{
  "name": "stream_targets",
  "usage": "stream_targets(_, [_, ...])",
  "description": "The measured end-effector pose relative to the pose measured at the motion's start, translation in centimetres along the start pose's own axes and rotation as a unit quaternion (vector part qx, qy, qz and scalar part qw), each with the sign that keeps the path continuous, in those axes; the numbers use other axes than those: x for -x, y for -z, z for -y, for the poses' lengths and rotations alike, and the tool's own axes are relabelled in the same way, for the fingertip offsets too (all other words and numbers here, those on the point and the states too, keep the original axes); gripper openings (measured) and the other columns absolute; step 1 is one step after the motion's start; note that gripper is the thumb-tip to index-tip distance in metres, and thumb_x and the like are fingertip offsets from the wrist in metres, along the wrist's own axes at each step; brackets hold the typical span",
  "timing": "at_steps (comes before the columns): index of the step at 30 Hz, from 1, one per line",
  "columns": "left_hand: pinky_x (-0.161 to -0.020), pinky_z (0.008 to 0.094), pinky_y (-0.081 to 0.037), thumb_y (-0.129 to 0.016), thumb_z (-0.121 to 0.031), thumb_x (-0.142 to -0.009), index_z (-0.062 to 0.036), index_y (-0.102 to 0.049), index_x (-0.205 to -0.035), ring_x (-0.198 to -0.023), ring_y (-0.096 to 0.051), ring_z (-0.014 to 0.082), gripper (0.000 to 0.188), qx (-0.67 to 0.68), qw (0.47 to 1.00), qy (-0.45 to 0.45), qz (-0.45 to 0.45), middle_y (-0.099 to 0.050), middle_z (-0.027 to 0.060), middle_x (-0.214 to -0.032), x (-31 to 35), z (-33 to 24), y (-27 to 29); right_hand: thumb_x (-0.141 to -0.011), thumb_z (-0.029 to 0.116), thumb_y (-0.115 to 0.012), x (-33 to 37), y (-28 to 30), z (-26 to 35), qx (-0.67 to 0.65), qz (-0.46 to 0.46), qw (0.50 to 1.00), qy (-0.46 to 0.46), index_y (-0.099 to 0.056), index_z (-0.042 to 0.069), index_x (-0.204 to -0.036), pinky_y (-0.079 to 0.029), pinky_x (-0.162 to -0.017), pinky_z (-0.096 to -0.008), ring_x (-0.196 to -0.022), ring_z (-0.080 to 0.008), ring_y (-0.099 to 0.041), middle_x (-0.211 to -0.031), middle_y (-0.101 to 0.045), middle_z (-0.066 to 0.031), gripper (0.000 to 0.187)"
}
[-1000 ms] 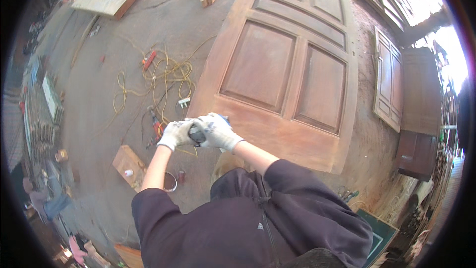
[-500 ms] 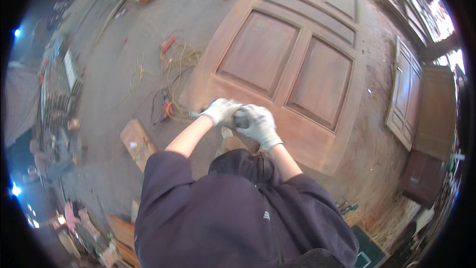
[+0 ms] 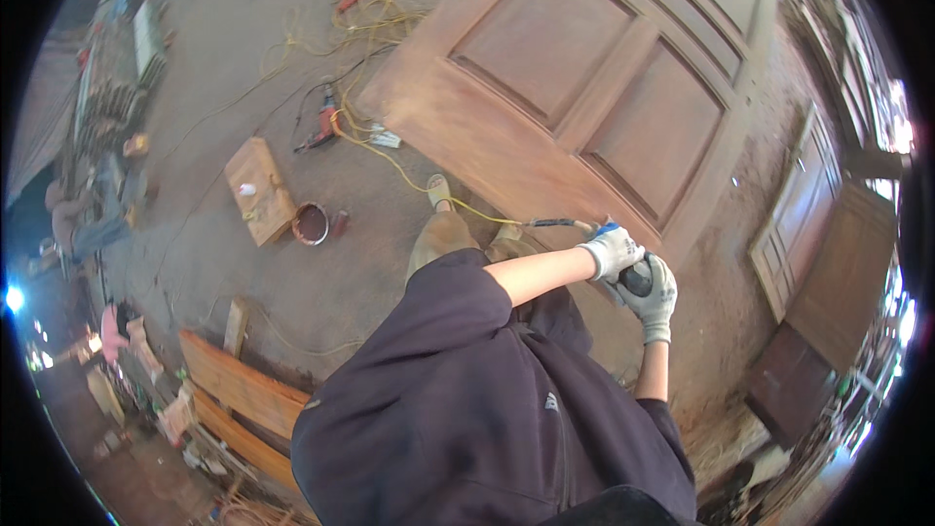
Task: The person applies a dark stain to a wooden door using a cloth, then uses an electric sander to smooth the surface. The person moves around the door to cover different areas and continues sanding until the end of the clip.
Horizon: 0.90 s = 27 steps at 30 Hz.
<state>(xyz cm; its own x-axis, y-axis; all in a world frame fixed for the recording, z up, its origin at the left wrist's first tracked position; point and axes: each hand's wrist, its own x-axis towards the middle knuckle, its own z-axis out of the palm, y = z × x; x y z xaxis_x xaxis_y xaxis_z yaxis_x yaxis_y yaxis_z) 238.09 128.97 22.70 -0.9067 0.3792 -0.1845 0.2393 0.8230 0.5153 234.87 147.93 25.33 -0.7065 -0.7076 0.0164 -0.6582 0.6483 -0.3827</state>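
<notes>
Both my hands wear white work gloves and are closed around a dark, round-topped power sander [image 3: 636,279]. My left hand [image 3: 611,250] wraps its back end, where a cord [image 3: 551,222] trails out to the left. My right hand [image 3: 655,300] grips the top and near side. The sander is by the near right corner of a large brown panelled wooden door [image 3: 458,151] lying flat before me. The hands hide its underside, so I cannot tell whether it touches the door edge.
Left of my feet lie a red power drill [image 3: 322,127], tangled yellow cord [image 3: 375,15], a wooden block [image 3: 260,193] and an open can of dark brown liquid [image 3: 311,224]. Orange-brown planks [image 3: 239,380] lie behind left. Wooden panels [image 3: 804,205] lean at right. People [image 3: 114,333] are at far left.
Both hands have carried the sander rightward along the door's near end, towards its right corner. My view has shifted with my body, bringing the can into sight.
</notes>
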Motion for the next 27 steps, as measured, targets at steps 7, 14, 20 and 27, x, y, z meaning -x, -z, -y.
stream_targets(7, [-0.087, 0.0462, -0.054, -0.081, -0.043, -0.067, -0.0061, -0.06, -0.12, -0.1, -0.071, 0.0291, 0.068, 0.041, 0.998, 0.04, -0.026, -0.073, 0.0132, -0.106, 4.8, 4.5, -0.4, -0.058, 0.038, -0.089, -3.5, -1.8, 4.6, -0.011, 0.024, 0.997, 0.067, -0.065, 0.007, -0.117, -0.051, -0.097, -0.0426, -0.109, -0.031, -0.066, -0.117, -0.069, -0.0123, 0.071])
stream_targets(14, [-0.092, 0.0439, -0.054, -0.079, -0.039, -0.072, -0.0121, -0.057, -0.125, -0.107, -0.069, 0.0315, 0.063, 0.048, 0.98, 0.188, -0.037, -0.072, 0.014, -0.113, 14.9, 13.1, 5.1, -0.059, 0.042, -0.087, -12.8, -5.7, 14.6, -0.046, 0.074, 0.985, 0.146, -0.064, 0.011, -0.122, -0.043, -0.106, -0.0447, -0.117, -0.028, -0.061, -0.119, -0.067, -0.0085, 0.074])
stream_targets(20, [-0.097, 0.0466, -0.051, -0.072, -0.035, -0.08, -0.0113, -0.033, -0.15, -0.117, -0.063, 0.0356, 0.083, 0.17, 0.928, 0.326, -0.063, -0.064, 0.0215, -0.128, 20.4, 16.1, 6.3, -0.065, 0.028, -0.078, -15.4, -8.7, 22.5, 0.004, 0.01, 0.993, 0.12, -0.056, 0.018, -0.136, -0.029, -0.117, -0.0538, -0.142, -0.0404, -0.036, -0.144, -0.047, -0.0165, 0.075])
stream_targets(27, [-0.105, 0.0436, -0.046, -0.064, -0.046, -0.085, 0.0068, -0.023, -0.151, -0.126, -0.057, 0.0378, 0.094, 0.249, 0.937, 0.244, -0.022, -0.055, 0.027, -0.138, 15.0, 14.7, 3.7, -0.074, 0.034, -0.086, -11.7, -16.8, 20.0, -0.428, -0.142, 0.833, -0.32, -0.017, -0.002, -0.156, -0.044, -0.108, -0.0448, -0.13, -0.0381, -0.051, -0.142, -0.046, -0.0282, 0.113])
